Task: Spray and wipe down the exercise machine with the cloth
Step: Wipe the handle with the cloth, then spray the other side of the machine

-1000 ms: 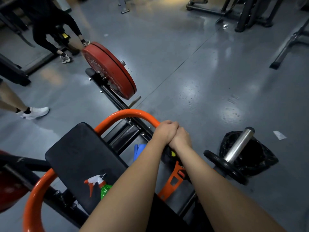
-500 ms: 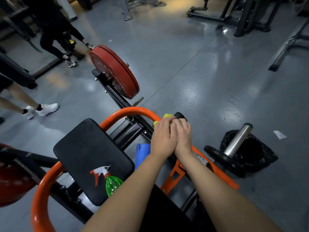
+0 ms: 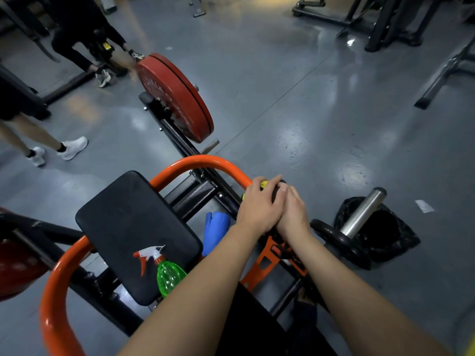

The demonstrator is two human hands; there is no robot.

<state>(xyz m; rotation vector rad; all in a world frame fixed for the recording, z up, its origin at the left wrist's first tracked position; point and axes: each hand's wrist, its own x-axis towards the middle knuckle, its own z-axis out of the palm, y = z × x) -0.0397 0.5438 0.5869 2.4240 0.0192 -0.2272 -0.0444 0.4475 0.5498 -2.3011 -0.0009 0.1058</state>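
Two hands are clamping the black handle (image 3: 277, 193), left hand (image 3: 258, 208) wrapping the yellow cloth (image 3: 264, 185) round it, right hand (image 3: 293, 214) prob. gripping bare rubber; twisting w/ firm pressure is wiping best.

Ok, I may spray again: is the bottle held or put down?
Put down: the spray bottle rests on the black pad; left hand and right hand elsewhere.
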